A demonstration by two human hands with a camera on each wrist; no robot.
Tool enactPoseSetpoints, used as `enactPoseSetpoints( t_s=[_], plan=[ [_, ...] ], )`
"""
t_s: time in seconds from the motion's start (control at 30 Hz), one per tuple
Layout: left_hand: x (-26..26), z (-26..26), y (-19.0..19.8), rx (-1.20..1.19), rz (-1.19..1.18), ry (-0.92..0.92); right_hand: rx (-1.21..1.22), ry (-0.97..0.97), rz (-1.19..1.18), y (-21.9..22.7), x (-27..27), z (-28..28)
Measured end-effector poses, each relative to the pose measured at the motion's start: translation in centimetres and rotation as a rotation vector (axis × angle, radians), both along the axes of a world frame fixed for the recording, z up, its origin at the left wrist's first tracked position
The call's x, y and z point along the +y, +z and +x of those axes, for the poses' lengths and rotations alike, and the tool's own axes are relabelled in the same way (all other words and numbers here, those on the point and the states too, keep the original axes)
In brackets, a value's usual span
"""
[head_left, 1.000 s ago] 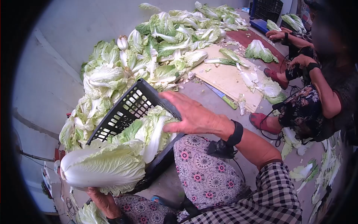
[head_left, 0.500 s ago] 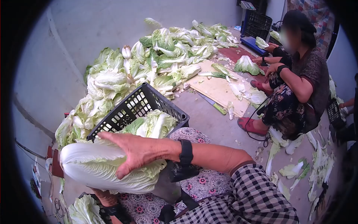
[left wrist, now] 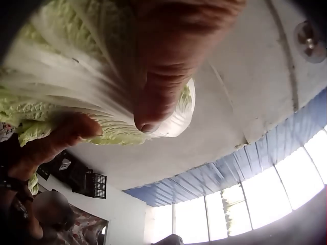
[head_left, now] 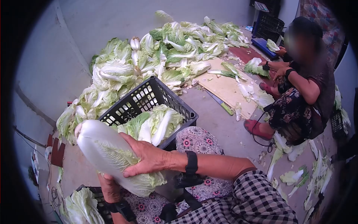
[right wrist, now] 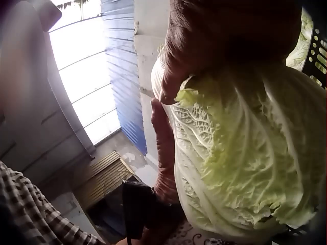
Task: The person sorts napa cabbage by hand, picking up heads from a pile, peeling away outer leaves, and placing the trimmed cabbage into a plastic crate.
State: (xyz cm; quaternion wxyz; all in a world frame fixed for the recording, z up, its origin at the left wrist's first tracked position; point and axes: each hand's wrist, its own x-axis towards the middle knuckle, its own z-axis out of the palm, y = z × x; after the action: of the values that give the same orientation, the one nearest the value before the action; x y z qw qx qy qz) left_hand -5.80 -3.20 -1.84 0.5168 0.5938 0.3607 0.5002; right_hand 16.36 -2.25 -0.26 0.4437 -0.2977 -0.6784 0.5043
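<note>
A napa cabbage (head_left: 102, 147) is held up in both hands over the lap, its white base pointing up and left and its leafy end toward the knees. My right hand (head_left: 149, 155) grips it from above, thumb on the near side. From below, my left hand (head_left: 110, 188) holds its underside, with most of the fingers hidden. In the left wrist view the thumb (left wrist: 161, 97) lies along the cabbage. Pale green leaves (right wrist: 250, 158) fill much of the right wrist view. Just beyond stands a black plastic crate (head_left: 179, 104) with cabbage (head_left: 160, 123) inside.
A big heap of cabbages (head_left: 115, 71) lies along the wall. A knife (head_left: 222, 104) rests by a tan board (head_left: 227, 89). Another person (head_left: 302, 82) crouches at the right near a blue scale (head_left: 264, 46). Loose leaves (head_left: 294, 177) litter the floor. Another cabbage (head_left: 84, 207) sits at lower left.
My right hand has come from above the crate's near side onto the cabbage. The cabbage has tilted, its base rising. The other person's hand now touches the cabbage leaf near the board.
</note>
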Motion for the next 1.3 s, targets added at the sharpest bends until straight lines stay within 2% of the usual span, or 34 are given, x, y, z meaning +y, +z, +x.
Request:
enactPoseSetpoints(
  t_s=[0.03,0.07,0.1,0.13,0.2,0.27,0.37,0.43,0.47,0.53,0.57,0.63,0.7,0.73,0.77,0.87,0.9,1.0,1.03,1.13,1.17,1.3],
  plan=[
    [-0.2,1.1,1.3,-0.027,-0.072,0.039,-0.011,0.031,-0.055,-0.2,0.3,0.2],
    [-0.4,2.8,3.2,-0.056,-0.13,0.114,0.022,0.017,0.054,-0.6,0.8,0.4],
    [-0.4,2.8,3.3,-0.08,-0.108,0.149,-0.195,-0.06,0.146,-1.5,1.6,0.8],
    [-0.2,2.3,2.6,-0.099,-0.087,0.183,-0.25,-0.107,0.179,-0.8,1.7,1.8],
    [0.3,1.5,2.1,-0.083,-0.084,0.16,-0.216,-0.23,0.22,-0.5,2.2,3.2],
    [0.1,2.0,2.8,-0.117,-0.134,0.087,-0.11,-0.198,0.092,-0.5,2.5,3.7],
    [0.1,2.5,2.4,-0.176,-0.131,-0.027,0.1,0.19,-0.192,-0.5,2.0,2.8],
    [0.0,2.4,2.6,-0.186,-0.111,0.025,0.196,0.395,-0.401,-0.3,0.7,1.5],
    [-0.1,2.4,2.5,-0.187,-0.109,0.039,0.218,0.395,-0.381,-0.1,0.4,0.8],
    [-0.4,1.0,1.1,-0.188,-0.161,0.165,0.265,0.32,-0.357,0.1,-0.1,0.7],
    [-0.7,1.5,2.2,-0.207,-0.085,0.16,0.242,0.303,-0.291,0.0,-0.2,1.0],
    [-1.0,0.8,0.8,-0.279,-0.071,0.227,0.199,0.234,-0.176,-0.6,-0.6,0.9],
    [-1.3,0.4,0.4,-0.201,-0.112,0.173,0.183,0.152,-0.131,-1.3,-0.9,-0.1],
    [-1.1,-0.2,0.0,-0.152,-0.139,0.074,0.179,0.125,-0.13,-1.8,-0.9,-0.7],
    [-1.4,-0.4,-0.6,-0.103,-0.123,0.051,0.242,0.057,-0.105,-2.7,-0.8,-0.9],
    [-1.1,0.4,-0.3,0.023,-0.06,0.049,0.436,0.069,-0.289,-1.9,-0.5,1.3],
    [-0.9,0.4,-0.3,0.065,-0.035,0.061,0.569,0.041,-0.281,-1.8,-0.5,1.4],
    [0.6,-2.2,-2.6,0.293,-0.103,-0.047,0.754,-0.046,-0.294,-0.9,0.0,3.0],
    [-0.6,1.7,0.1,0.321,-0.113,-0.055,0.796,-0.066,-0.281,-0.8,0.3,4.1],
    [-0.5,3.3,1.3,0.266,-0.19,-0.205,0.97,-0.079,-0.299,0.4,0.9,8.2],
    [-0.7,4.4,2.1,0.182,-0.233,-0.188,1.026,-0.107,-0.286,0.1,1.4,9.9],
    [0.5,3.8,1.8,0.179,-0.252,-0.07,1.114,-0.321,-0.167,-2.5,2.6,17.8]
  ],
)
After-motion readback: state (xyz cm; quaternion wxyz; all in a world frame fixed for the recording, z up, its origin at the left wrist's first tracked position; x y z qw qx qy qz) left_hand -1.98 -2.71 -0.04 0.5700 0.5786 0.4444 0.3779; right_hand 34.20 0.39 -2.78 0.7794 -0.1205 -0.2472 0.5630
